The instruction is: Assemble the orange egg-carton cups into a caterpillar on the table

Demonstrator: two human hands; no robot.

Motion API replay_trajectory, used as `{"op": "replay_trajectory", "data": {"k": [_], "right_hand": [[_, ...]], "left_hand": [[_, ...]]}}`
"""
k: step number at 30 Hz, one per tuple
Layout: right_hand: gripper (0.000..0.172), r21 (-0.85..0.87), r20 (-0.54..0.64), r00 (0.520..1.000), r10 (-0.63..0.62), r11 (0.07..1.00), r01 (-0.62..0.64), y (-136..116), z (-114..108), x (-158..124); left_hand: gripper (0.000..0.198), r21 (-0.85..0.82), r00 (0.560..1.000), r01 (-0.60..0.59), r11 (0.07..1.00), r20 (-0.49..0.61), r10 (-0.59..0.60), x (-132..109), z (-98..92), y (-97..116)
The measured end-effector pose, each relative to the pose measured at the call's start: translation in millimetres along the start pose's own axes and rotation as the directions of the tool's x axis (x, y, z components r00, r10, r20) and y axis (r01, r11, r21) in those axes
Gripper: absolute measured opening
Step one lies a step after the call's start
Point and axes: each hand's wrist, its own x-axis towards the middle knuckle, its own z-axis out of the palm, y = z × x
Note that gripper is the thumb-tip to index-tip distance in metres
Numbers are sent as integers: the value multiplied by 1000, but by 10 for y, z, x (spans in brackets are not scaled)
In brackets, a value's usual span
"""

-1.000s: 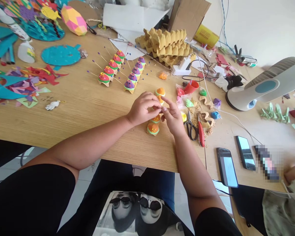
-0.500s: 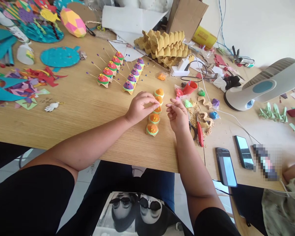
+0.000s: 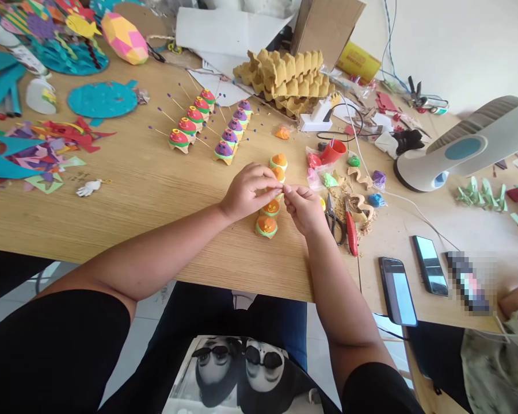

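Observation:
My left hand [image 3: 252, 192] and my right hand [image 3: 303, 208] meet fingertip to fingertip above a row of egg-carton cups topped with orange clay [image 3: 267, 225]. Both hands are pinched closed; whatever is between the fingertips is too small to name. The cups have green or pale rims, and the nearer ones carry small yellow faces. My fingers hide the middle of the row. Farther back stand a purple-topped row [image 3: 229, 138] and a red-topped row [image 3: 187, 125], with dark-tipped sticks poking out of their sides.
To the right lie scissors [image 3: 335, 221], a red-handled cutter [image 3: 351, 233], carton scraps and bagged clay lumps, with a red cup [image 3: 333, 151] behind. A white fan [image 3: 444, 152] and phones [image 3: 397, 290] are farther right. Egg trays [image 3: 285, 80] are stacked at the back; paper scraps [image 3: 47, 149] lie left.
My right hand has moved left, and its fingers have closed so that its fingertips meet those of my left hand. More of the scissors shows now. The left hand has barely moved.

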Motion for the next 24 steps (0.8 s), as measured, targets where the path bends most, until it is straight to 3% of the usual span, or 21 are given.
{"op": "replay_trajectory", "data": {"k": [7, 11, 17, 24], "right_hand": [[41, 89, -4, 1000, -18, 996, 18, -36, -61, 11], [51, 58, 9, 1000, -7, 998, 6, -47, -67, 12], [42, 0, -35, 996, -76, 997, 76, 7, -79, 33], [44, 5, -42, 998, -49, 999, 50, 22, -87, 31]], "left_hand": [[22, 0, 994, 75, 997, -82, -75, 4, -11, 23], [23, 9, 989, 121, 993, -84, -119, 15, -12, 27], [22, 7, 989, 121, 993, -91, -119, 12, -3, 13], [20, -8, 989, 108, 994, -96, -108, 9, 4, 7]]}}
